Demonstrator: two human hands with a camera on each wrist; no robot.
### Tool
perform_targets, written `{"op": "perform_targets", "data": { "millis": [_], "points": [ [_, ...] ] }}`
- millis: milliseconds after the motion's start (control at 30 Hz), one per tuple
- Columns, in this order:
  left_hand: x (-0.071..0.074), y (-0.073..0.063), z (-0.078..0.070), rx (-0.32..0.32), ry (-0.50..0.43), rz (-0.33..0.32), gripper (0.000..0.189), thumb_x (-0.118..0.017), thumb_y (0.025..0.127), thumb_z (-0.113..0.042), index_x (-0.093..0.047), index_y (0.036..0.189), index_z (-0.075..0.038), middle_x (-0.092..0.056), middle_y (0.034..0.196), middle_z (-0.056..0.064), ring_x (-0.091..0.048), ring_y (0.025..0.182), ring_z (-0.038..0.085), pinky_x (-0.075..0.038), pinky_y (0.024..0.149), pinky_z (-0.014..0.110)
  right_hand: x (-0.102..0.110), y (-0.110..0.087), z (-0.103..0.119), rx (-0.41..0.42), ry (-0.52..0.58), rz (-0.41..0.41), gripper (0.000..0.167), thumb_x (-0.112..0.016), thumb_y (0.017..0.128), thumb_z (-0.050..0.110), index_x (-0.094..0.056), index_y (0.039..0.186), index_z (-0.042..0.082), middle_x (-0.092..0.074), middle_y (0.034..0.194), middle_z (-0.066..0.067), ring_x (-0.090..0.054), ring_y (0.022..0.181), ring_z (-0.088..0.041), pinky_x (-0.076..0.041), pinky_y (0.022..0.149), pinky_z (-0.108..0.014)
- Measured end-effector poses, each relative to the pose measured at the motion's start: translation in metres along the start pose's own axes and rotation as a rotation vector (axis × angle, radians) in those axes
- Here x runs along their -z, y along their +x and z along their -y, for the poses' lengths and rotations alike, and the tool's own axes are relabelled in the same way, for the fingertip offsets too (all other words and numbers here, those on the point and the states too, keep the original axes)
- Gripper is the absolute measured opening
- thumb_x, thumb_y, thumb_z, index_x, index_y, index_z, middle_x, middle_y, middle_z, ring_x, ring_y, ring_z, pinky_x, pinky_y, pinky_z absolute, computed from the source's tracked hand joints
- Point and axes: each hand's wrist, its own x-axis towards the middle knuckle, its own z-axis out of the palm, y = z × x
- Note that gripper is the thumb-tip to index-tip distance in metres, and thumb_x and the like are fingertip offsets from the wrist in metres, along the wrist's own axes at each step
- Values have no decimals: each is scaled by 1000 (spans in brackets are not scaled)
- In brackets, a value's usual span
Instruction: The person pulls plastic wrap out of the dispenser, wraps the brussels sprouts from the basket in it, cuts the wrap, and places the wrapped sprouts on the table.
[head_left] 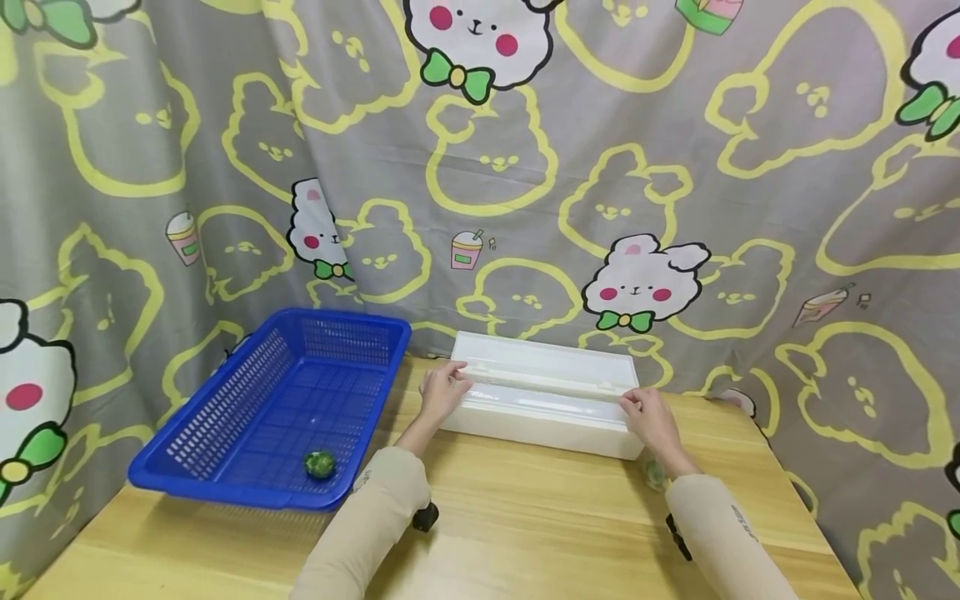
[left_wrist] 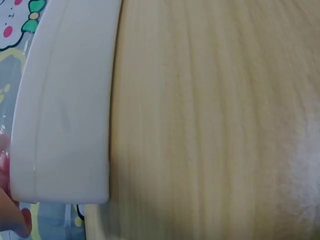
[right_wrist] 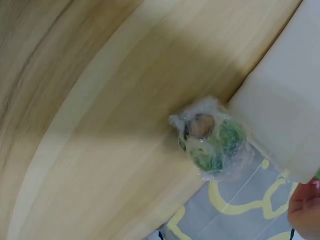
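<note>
A long white plastic-wrap dispenser box (head_left: 536, 431) lies on the table with its lid (head_left: 551, 360) raised at the back. Shiny clear plastic wrap (head_left: 551, 407) stretches along its opening. At the box's left end, my left hand (head_left: 446, 392) pinches the wrap's edge between thumb and fingers. My right hand (head_left: 652, 418) pinches at the right end in the same way. Just beside that end sits a film-wrapped bundle (right_wrist: 212, 142), green with a brown spot, partly hidden by the right forearm in the head view. Each wrist view catches only fingertips at its edge.
A blue slotted basket (head_left: 247, 493) stands to the left, with a small green vegetable (head_left: 320, 465) in its near right corner. The wooden table (head_left: 517, 525) meets a patterned curtain (head_left: 510, 217) behind the box. Black wrist cameras hang under both sleeves.
</note>
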Motion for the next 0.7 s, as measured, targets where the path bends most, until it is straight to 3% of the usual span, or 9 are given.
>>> {"op": "perform_targets", "data": {
  "millis": [233,400,533,633,700],
  "points": [
    [3,3,2,21,46,-55,9,-69,78,-13,-72,83,-6,-66,82,10,-52,87,29,-33,82,47,-2,2,-7,55,92,-19,14,-60,86,5,-64,93,-7,-63,85,-16,-56,77,-24,-45,69,-30],
    [6,3,3,6,66,-67,10,-69,79,-16,-73,83,-7,-65,81,10,-53,84,28,-36,81,43,-4,0,-9,108,66,-51,22,-63,80,-3,-62,100,-12,-59,88,-21,-56,80,-29,-47,71,-34],
    [7,2,4,-12,64,-80,13,-70,78,-17,-73,83,-5,-63,78,9,-52,78,23,-37,75,37,-4,-1,-8,16,36,-90,19,-60,84,3,-64,98,-10,-55,95,-23,-53,81,-31,-42,70,-37],
    [3,6,11,-10,-8,-81,13,-71,77,-16,-72,81,-3,-59,75,11,-50,73,23,-37,71,36,-2,-2,-10,-52,34,-107,19,-61,85,8,-66,94,-8,-53,94,-22,-50,81,-29,-38,66,-35],
    [-9,16,32,-29,-73,-103,14,-73,76,-19,-73,80,-6,-57,70,8,-48,68,21,-36,67,33,1,-1,-12,-65,48,-108,19,-62,85,9,-66,91,-8,-56,89,-21,-50,78,-27,-37,65,-32]
  ]
}}
